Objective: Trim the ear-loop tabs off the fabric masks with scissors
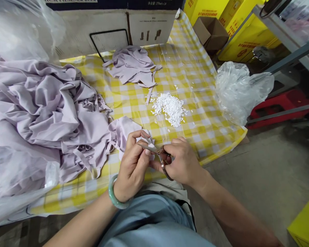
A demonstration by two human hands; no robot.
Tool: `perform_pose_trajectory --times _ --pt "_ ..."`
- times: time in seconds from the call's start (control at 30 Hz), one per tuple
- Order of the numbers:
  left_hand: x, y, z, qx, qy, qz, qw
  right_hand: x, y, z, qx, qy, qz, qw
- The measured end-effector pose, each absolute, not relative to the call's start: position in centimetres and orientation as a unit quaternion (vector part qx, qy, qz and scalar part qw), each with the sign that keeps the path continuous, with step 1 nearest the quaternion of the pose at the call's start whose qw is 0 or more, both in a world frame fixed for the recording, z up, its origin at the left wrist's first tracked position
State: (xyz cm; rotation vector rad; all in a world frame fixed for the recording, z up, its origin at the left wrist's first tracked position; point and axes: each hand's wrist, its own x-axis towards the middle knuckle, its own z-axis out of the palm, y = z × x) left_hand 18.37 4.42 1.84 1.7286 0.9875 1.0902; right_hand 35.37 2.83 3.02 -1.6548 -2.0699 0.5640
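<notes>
My right hand (pixel 181 157) grips a pair of scissors (pixel 154 149) by its dark loop handles, its blades parted and pointing left towards my other hand. My left hand (pixel 134 164), with a green bangle (pixel 114 195) on the wrist, is closed with thumb and fingers pinched by the blades. A lavender cloth piece (pixel 122 130) runs in behind its fingers. Something white, perhaps a strip or label, shows between the fingers and the blades; its exact shape is partly hidden. Beyond the hands lies a heap of tiny white clippings (pixel 171 108).
A large lavender cloth heap (pixel 41 99) fills the table's left side, with clear plastic around it. A smaller lavender pile (pixel 134 63) lies before a cardboard box (pixel 105 29). A plastic bag (pixel 242 89) hangs at the right edge of the yellow checked tablecloth (pixel 206 127). Metal shelving (pixel 293 56) stands beyond.
</notes>
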Motion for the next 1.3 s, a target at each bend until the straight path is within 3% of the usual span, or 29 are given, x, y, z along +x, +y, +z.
perform_pose_trajectory --times 0.3,0.47,0.6,0.73,0.93,1.17,1.3 --pt "22.3 7.5 1.1 0.716 0.334 0.409 0.456 38.9 2.8 1.5 -0.674 -0.695 0.129 0.214" --pt "23.7 8.7 0.1 0.694 0.333 0.385 0.509 40.9 3.6 0.9 -0.738 -0.605 0.236 0.182" --pt "22.4 7.5 0.9 0.717 0.332 0.349 0.503 41.4 3.8 1.0 -0.718 -0.584 0.276 0.259" --pt "19.0 4.7 2.1 0.814 0.295 0.254 0.431 40.6 3.4 0.1 -0.671 -0.620 0.275 0.301" --pt "11.2 4.6 0.9 0.786 0.484 0.315 0.222 37.5 2.8 -1.2 -0.617 -0.662 0.221 0.364" --pt "9.4 8.2 -1.1 0.747 0.551 0.327 0.178 32.0 5.6 0.6 -0.569 -0.673 0.247 0.403" --pt "10.3 10.9 -1.8 0.725 0.565 0.321 0.227 29.6 8.1 -0.1 -0.591 -0.693 0.274 0.308"
